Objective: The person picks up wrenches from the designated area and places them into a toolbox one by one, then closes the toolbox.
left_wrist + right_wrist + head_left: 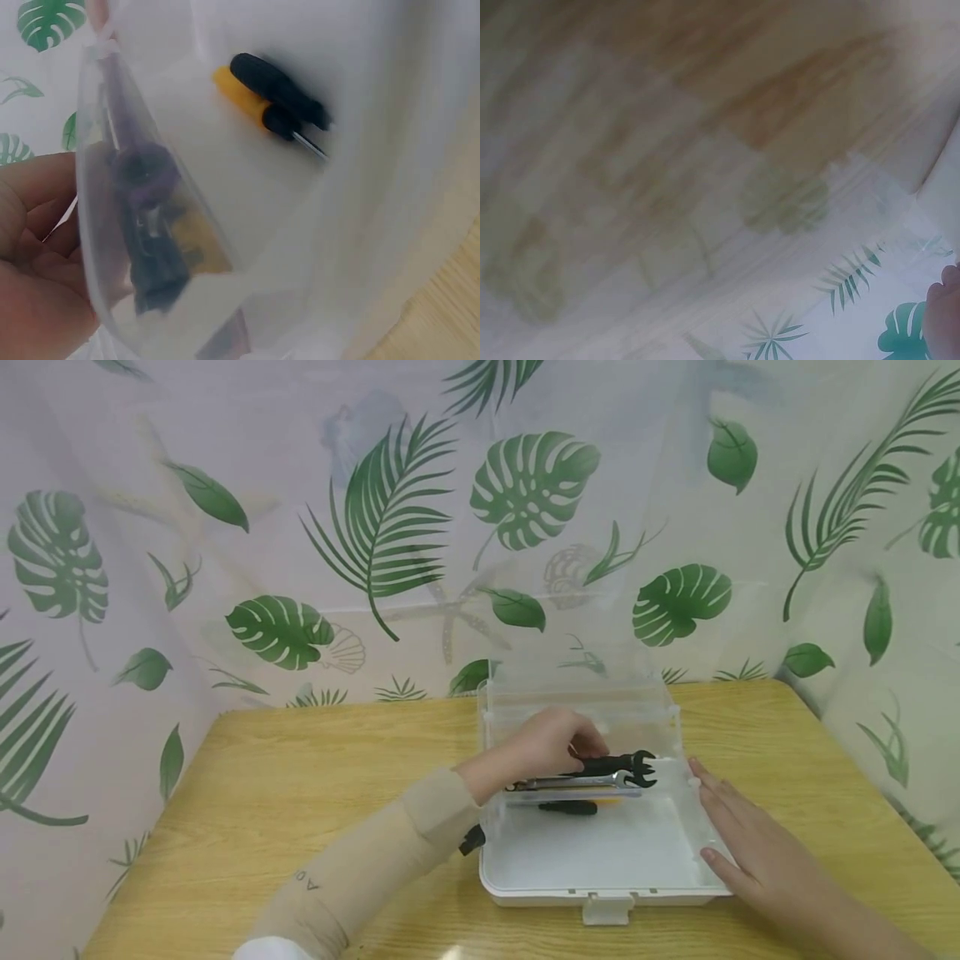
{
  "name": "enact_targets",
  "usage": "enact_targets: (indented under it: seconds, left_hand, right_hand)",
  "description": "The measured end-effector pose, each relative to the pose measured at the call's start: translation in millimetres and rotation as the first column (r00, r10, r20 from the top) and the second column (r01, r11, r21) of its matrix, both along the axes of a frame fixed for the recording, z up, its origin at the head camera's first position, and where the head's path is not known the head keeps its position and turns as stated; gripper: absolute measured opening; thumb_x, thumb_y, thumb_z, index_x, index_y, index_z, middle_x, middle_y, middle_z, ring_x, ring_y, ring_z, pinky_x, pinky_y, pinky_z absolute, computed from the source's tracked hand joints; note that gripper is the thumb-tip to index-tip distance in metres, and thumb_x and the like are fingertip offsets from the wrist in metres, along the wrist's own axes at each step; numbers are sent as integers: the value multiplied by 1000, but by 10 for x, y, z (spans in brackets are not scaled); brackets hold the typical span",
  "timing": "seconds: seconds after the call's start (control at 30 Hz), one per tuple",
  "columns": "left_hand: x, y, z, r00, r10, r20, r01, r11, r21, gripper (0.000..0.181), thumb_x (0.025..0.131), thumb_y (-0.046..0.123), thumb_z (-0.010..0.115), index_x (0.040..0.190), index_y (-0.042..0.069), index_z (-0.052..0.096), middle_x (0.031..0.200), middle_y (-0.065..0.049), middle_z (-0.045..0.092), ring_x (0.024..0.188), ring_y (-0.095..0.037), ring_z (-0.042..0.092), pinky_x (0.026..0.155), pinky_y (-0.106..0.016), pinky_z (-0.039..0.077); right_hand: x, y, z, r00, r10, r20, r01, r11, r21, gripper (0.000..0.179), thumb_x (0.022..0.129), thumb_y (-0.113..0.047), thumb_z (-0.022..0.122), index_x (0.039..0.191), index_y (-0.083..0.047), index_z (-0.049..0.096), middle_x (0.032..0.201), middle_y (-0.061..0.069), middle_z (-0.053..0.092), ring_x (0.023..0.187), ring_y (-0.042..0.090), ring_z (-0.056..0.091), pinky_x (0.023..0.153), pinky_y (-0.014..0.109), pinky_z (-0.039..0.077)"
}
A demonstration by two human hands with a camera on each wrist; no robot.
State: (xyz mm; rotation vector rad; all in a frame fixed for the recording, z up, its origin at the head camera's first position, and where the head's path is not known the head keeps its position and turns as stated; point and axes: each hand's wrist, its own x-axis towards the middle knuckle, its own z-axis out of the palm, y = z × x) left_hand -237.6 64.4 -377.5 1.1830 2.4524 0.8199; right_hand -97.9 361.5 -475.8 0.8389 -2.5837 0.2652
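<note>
My left hand (551, 743) reaches into the raised translucent tray (517, 795) of a white toolbox (592, 852), fingers curled round the dark handle of a black wrench (643, 768). A silver wrench (585, 782) lies just in front of it in the tray. In the left wrist view, the left hand (37, 247) is beside the tray's cloudy wall, with tools blurred behind it. Against the box's right wall rests my right hand (750, 843), its fingers fairly straight. On the box floor lie a black-handled screwdriver (274, 86) and a yellow-and-black screwdriver (247, 101).
The box's clear lid (577, 677) stands raised at the back. A white latch (607, 908) hangs at the front. Left of the box is a black object (472, 840), partly hidden by the sleeve. A leaf-patterned cloth (420, 668) hangs behind the wooden table (300, 760).
</note>
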Motion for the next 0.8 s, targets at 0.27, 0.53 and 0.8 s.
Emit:
enact_targets:
  seconds: [0.27, 0.53, 0.8]
  left_hand:
    - [34, -25, 7, 998, 6, -59, -7, 1000, -14, 28, 95, -7, 73, 120, 5, 79, 119, -7, 80, 108, -14, 76, 89, -10, 56]
    - [27, -84, 6, 996, 10, -88, -12, 1000, -12, 23, 98, 3, 75, 120, 7, 78, 117, -6, 81, 105, -14, 76, 88, -12, 55]
    - [7, -240, 72, 996, 30, -89, -28, 999, 22, 21, 101, 8, 72, 121, 6, 78, 117, -7, 81, 108, -18, 76, 90, -16, 57]
  right_hand:
    - [-15, 24, -8, 1000, 20, -16, -20, 1000, -8, 76, 94, -22, 71, 155, 12, 41, 180, 5, 17, 164, 0, 1, 131, 13, -1]
    - [16, 1, 30, 1000, -20, 9, 20, 1000, 20, 78, 96, -24, 72, 158, 9, 39, 180, 4, 16, 162, -4, -5, 129, 12, -4]
    - [41, -19, 81, 995, -86, 47, 83, 994, 68, 88, 96, -31, 73, 165, 2, 29, 179, 7, 19, 160, -7, -11, 127, 10, -8]
